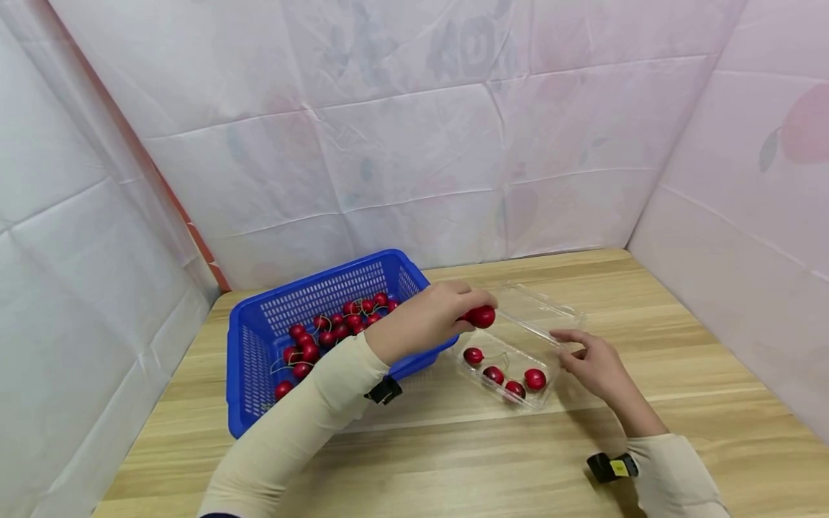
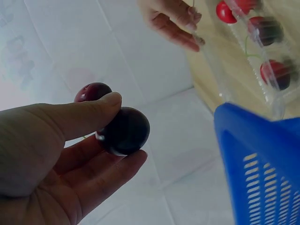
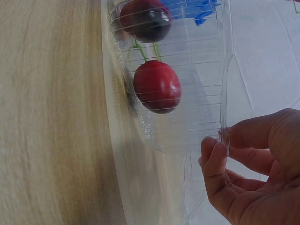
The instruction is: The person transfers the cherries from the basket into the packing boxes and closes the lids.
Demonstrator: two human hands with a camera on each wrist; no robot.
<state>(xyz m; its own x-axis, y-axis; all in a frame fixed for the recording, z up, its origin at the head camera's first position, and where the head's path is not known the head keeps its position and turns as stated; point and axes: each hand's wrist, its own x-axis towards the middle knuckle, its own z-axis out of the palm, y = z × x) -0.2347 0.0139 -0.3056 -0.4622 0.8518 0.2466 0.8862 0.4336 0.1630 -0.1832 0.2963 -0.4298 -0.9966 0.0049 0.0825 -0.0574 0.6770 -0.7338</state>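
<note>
My left hand [image 1: 427, 316] pinches two dark red cherries [image 2: 124, 131] between thumb and fingers, above the near side of a clear plastic clamshell box [image 1: 537, 403]. In the head view one held cherry [image 1: 481, 317] shows at the fingertips. Several cherries with green stems lie in the box's tray, among them a bright red cherry [image 3: 157, 86] at the end by my right hand. My right hand [image 1: 592, 363] pinches the box's rim at its right corner between thumb and fingers. The box's lid [image 1: 540, 306] stands open toward the back.
Left of the box, a blue plastic basket [image 1: 236, 360] holds many cherries [image 1: 340, 331] with stems; my left forearm crosses over its front. Both stand on a wooden table [image 1: 453, 460]. White patterned sheets [image 1: 401, 144] hang behind and at both sides.
</note>
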